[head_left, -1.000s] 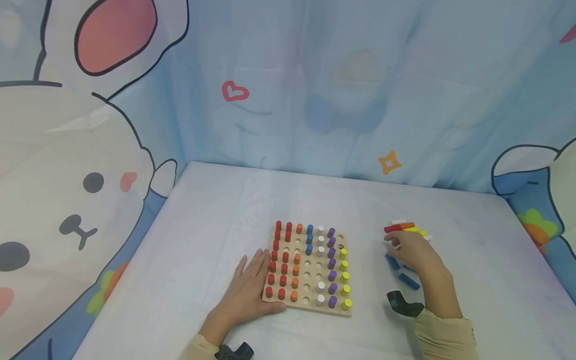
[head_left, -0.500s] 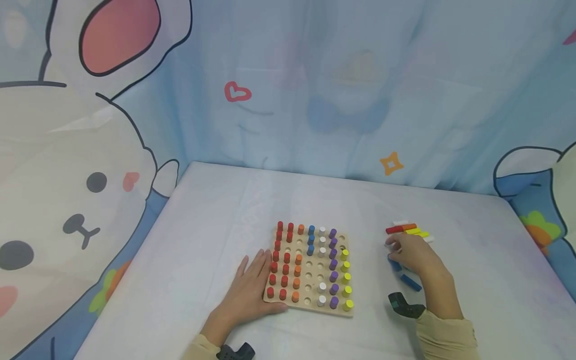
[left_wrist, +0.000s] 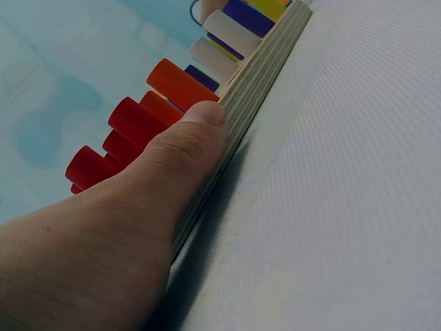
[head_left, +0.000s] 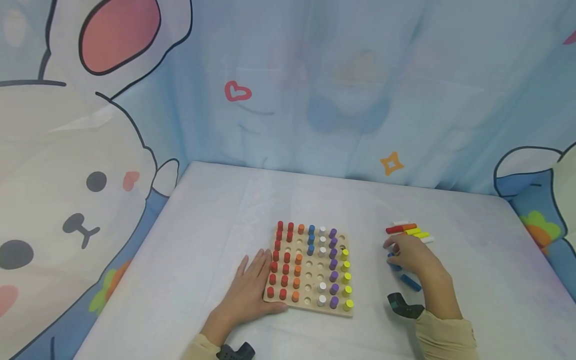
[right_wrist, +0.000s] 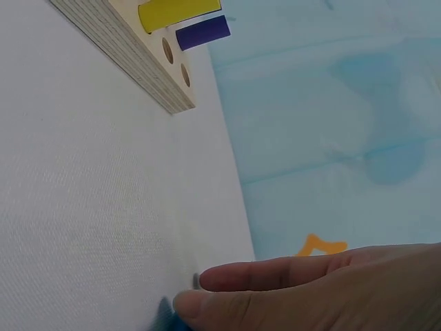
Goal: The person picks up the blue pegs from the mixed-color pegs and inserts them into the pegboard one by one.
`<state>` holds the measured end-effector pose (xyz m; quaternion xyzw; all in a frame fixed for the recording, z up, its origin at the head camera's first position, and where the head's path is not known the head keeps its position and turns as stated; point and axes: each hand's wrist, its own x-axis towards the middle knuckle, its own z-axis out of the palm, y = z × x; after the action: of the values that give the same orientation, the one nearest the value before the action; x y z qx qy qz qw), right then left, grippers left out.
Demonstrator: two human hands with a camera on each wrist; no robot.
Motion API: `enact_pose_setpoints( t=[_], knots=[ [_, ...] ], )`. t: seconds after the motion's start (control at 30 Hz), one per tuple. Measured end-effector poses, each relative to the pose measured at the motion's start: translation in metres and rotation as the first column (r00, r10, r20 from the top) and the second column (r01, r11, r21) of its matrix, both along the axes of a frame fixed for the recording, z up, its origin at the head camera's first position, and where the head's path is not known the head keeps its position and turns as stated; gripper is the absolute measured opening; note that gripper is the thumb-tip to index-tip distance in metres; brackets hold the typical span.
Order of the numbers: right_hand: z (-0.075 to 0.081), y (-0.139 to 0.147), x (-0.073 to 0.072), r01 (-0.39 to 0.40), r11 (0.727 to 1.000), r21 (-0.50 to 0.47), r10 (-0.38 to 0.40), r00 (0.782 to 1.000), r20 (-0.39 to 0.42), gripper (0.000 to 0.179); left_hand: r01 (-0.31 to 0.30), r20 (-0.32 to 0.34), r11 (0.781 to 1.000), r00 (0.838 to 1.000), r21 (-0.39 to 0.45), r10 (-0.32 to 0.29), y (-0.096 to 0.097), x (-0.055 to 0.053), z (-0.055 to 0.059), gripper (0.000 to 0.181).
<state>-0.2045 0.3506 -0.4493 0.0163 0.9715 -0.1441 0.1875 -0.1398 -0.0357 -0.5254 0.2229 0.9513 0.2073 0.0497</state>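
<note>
A square wooden peg board (head_left: 315, 306) bears rows of red, orange, blue, white, purple and yellow pegs, with several bare holes. My left hand (head_left: 245, 292) rests at its left side, fingers straight, and the thumb (left_wrist: 186, 145) lies against the front edge in the left wrist view. To the right of the board, my right hand (head_left: 416, 255) is low over loose pegs. Its thumb crosses a blue peg (head_left: 394, 267) lying on the cloth. The right wrist view shows only a sliver of blue below the thumb (right_wrist: 207, 307); whether the fingers grip the peg is hidden.
Another blue peg (head_left: 411, 283) lies nearer me. Beyond the right hand are a red peg (head_left: 394, 229), an orange peg (head_left: 409, 226), yellow pegs (head_left: 421, 234) and white pegs (head_left: 427, 240). White cloth covers the table (head_left: 216, 210); a printed curtain (head_left: 288, 125) hangs behind.
The right hand's fingers have spread a little over the blue peg, and its thumb has come across it. My left hand and the board keep their place.
</note>
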Motion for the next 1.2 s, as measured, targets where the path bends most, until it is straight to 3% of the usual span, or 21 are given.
enact_pose_setpoints(
  t=[0.53, 1.2],
  knots=[
    [-0.0015, -0.0007, -0.0002, -0.01, 1.0, 0.0, 0.01, 1.0, -0.007, 0.033, 0.002, 0.002, 1.0, 1.0, 0.0, -0.002, 0.0, -0.0001, 0.0007, 0.12],
    [-0.004, -0.0055, 0.0005, -0.01, 1.0, -0.001, 0.01, 0.998, -0.06, 0.018, 0.0, -0.007, 1.0, 1.0, 0.001, 0.0, 0.0001, 0.0, -0.0002, 0.121]
  ],
)
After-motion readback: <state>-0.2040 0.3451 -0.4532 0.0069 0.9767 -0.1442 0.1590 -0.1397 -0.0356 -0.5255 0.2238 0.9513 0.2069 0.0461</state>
